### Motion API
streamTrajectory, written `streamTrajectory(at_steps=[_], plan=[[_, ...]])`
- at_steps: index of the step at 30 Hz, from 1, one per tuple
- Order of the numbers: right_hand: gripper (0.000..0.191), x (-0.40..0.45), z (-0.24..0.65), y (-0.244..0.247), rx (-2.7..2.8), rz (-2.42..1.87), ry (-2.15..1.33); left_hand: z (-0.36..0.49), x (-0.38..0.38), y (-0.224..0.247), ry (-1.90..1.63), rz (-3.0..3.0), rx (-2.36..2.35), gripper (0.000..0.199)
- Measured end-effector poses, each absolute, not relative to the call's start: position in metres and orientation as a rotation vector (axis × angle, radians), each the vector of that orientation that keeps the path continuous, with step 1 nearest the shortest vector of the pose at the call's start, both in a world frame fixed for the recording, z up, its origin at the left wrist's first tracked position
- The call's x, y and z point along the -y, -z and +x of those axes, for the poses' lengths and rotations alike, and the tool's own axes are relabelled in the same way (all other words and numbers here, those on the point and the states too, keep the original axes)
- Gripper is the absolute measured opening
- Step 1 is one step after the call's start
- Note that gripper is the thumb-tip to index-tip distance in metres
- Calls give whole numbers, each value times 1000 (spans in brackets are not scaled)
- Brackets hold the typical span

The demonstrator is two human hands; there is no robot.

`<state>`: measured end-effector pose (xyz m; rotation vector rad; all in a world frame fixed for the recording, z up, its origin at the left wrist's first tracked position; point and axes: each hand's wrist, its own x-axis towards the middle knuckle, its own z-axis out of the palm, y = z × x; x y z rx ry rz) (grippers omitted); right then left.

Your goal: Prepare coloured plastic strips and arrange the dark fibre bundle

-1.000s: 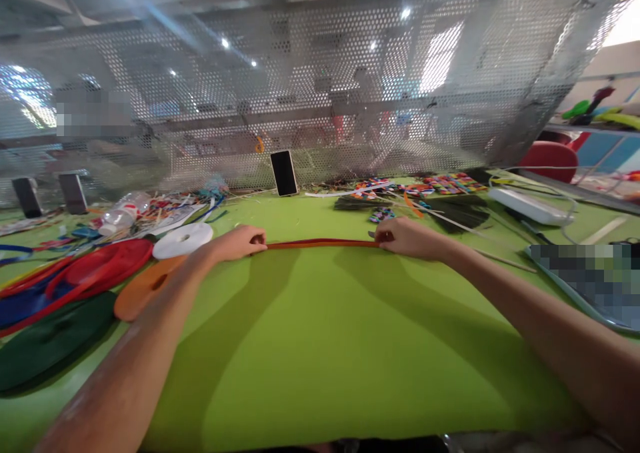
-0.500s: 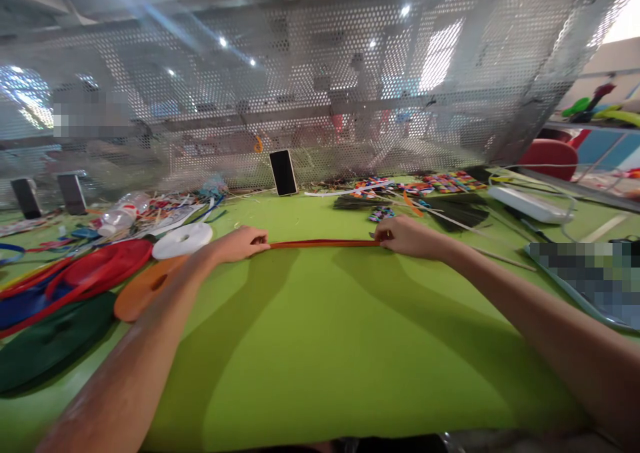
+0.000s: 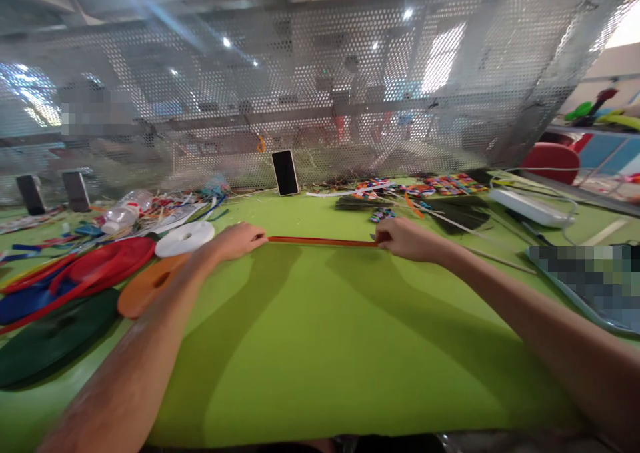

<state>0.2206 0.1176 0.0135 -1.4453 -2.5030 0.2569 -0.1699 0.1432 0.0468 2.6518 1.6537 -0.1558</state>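
A narrow orange and red ribbon (image 3: 323,241) is stretched nearly straight between my two hands, just above the green tabletop (image 3: 310,346). My left hand (image 3: 245,239) pinches its left end between thumb and fingers. At the other end my right hand (image 3: 400,236) is closed on the ribbon, with a small dark pointed piece showing beside its fingertips. Whether the ribbon is one folded strip or two laid together, I cannot tell. Rolls of ribbon lie to the left of my left forearm: white (image 3: 185,239), orange (image 3: 145,286), red (image 3: 110,266) and dark green (image 3: 60,339).
A phone (image 3: 285,173) leans upright at the back, before a perforated metal screen (image 3: 310,93). Plastic bottles (image 3: 125,213) and scraps lie at back left. Woven colourful pieces (image 3: 450,185), dark strips (image 3: 457,214) and a white power strip (image 3: 533,207) lie at back right.
The ribbon looks flatter and tauter, its two coloured edges closer together. My left hand has shifted slightly up and left; my right hand has barely moved. The camera view has shifted a little.
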Motion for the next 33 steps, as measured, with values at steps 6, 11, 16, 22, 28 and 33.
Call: streamTrajectory(at_steps=[6, 11, 16, 22, 28, 33], plan=[[18, -120, 216, -7, 2474, -1439, -139, -173, -145, -41, 142, 2618, -1701, 35], [18, -122, 215, -5, 2535, -1444, -187, -174, -145, -42, 188, 2575, -1688, 35], [20, -120, 217, -9, 2574, -1421, -167, -173, -145, -46, 199, 2546, -1748, 30], [33, -120, 217, -8, 2604, -1339, -172, -174, -146, -44, 200, 2504, -1743, 45], [48, -124, 221, -2, 2454, -1193, -133, -176, -145, -48, 45, 2553, -1763, 50], [37, -125, 227, -12, 2177, -1119, -31, -155, -133, -58, -382, 2847, -1632, 26]])
